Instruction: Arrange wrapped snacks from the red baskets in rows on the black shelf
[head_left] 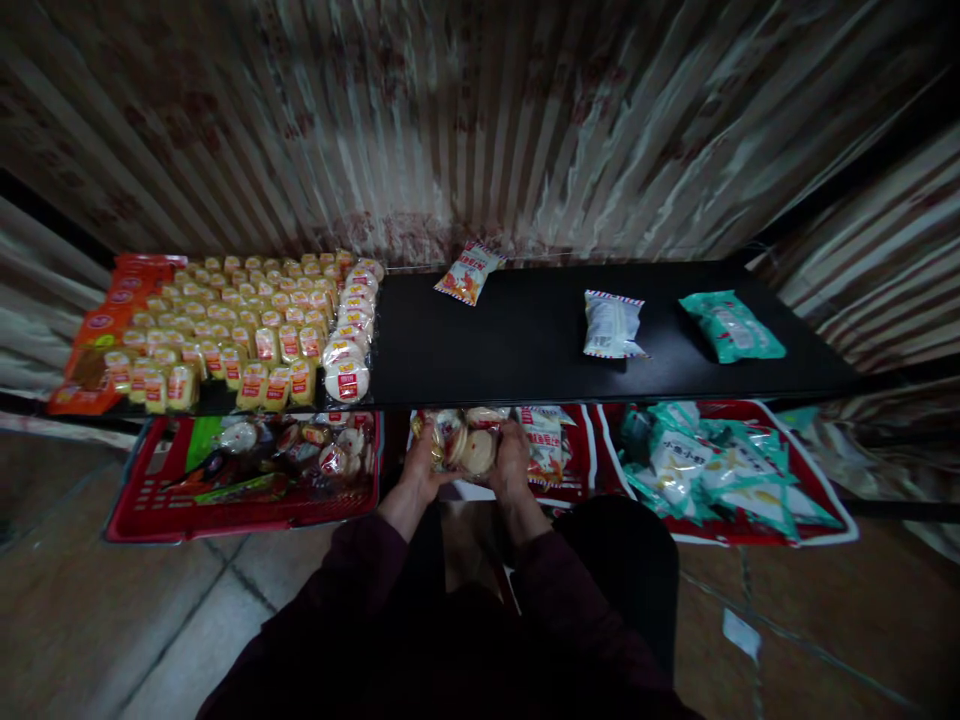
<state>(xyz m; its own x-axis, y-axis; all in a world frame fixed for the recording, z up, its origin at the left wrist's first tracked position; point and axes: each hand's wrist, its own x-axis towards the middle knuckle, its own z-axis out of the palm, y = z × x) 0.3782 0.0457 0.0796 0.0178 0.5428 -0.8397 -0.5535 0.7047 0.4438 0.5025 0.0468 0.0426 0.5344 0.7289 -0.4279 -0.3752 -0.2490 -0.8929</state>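
Between my two hands is a cluster of clear-wrapped round biscuits [477, 450], pale and disc-shaped, at the shelf's front edge. My left hand [422, 467] closes on the cluster's left side, and my right hand [512, 462] presses on its right side. Under and beside them is the middle red basket [585, 455], which holds snack bags with red lettering [546, 440] just right of my right hand. Similar wrapped round biscuits [349, 345] form an overlapping row on the black shelf [450, 360]. Some fingertips are hidden by the packets.
Rows of small yellow wrapped cakes [240, 320] and an orange package [109, 320] fill the shelf's left. Farther right lie an orange-and-white bag [470, 272], a white bag [613, 323] and a green bag [733, 325]. Below are a left red basket [247, 522] and a right basket [840, 510].
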